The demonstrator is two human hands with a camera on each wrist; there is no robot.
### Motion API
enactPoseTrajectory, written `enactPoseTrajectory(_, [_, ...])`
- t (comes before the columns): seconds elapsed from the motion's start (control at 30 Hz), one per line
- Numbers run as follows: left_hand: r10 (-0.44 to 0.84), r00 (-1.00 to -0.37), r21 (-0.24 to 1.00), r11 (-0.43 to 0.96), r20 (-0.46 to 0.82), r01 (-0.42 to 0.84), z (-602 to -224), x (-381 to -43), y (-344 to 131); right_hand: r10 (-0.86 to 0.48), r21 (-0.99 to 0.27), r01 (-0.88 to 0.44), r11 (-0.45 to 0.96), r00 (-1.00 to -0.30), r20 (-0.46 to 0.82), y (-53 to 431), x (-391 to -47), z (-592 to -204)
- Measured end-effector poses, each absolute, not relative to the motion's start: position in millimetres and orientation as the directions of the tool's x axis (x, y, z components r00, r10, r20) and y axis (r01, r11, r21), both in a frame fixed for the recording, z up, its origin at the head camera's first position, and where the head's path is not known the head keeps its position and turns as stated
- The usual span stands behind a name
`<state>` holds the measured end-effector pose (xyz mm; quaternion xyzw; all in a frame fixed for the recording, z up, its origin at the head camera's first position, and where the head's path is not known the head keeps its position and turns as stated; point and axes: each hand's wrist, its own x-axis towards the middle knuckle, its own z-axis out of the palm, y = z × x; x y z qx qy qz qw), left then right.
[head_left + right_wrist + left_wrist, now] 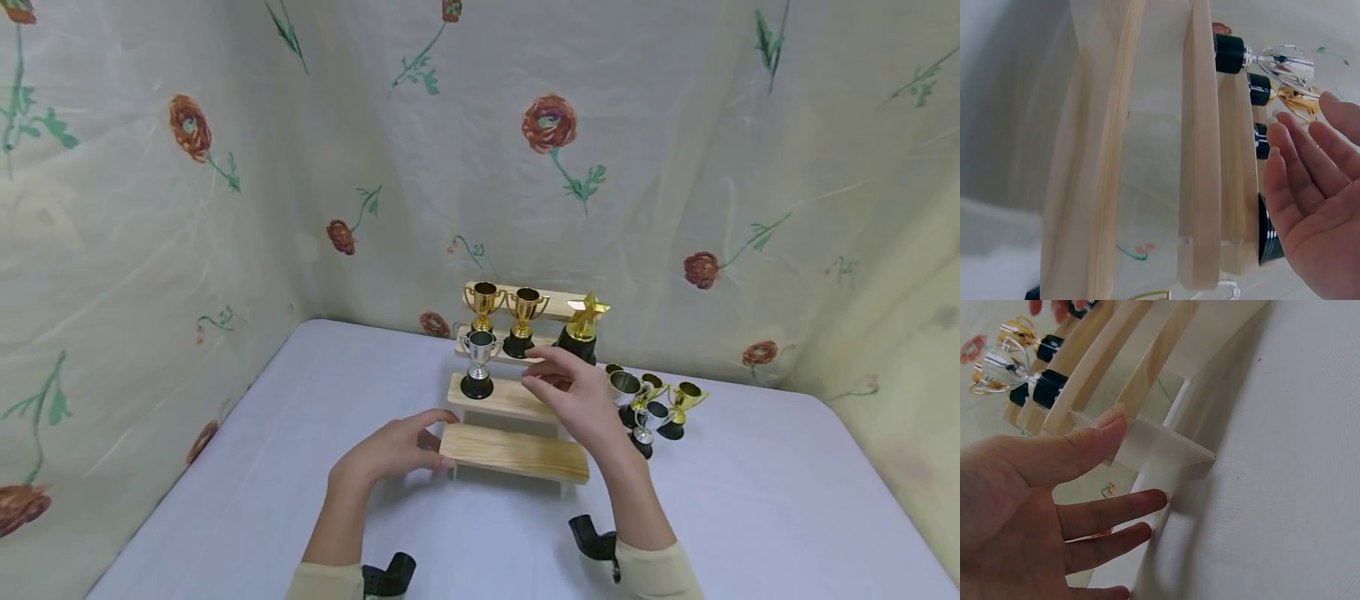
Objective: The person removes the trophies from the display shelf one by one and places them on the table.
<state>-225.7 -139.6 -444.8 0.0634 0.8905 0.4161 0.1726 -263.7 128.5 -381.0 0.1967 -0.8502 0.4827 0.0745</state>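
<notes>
A tiered wooden stand point(517, 450) with pale supports stands on the table. My left hand point(393, 450) is at the left end of its front board, thumb touching the corner, the other fingers point(1116, 509) stretched out below. Over the right part of the stand hovers my right hand point(585, 400), fingers slightly bent and nothing in them. Left of it, a silver trophy cup point(478, 357) on a black base stands upright on the second board from the front. Two gold trophy cups point(527, 310) and a gold star trophy point(587, 323), partly behind the right hand, stand farther back.
Right of the stand, several gold and silver trophy cups point(684, 400) are grouped close together, some partly hidden by the right hand. A white cloth covers the table point(750, 500). Flower-patterned curtains point(637, 192) hang right behind it and along both sides.
</notes>
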Motion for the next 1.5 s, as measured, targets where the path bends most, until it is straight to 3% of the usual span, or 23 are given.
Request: enactPoseTrajectory(1.5, [0.258, -0.929, 0.761, 0.648, -0.266, -0.037, -445, -227, -142, -0.175, -0.813, -0.485, 0.323, -0.874, 0.453, 86, -287, -386])
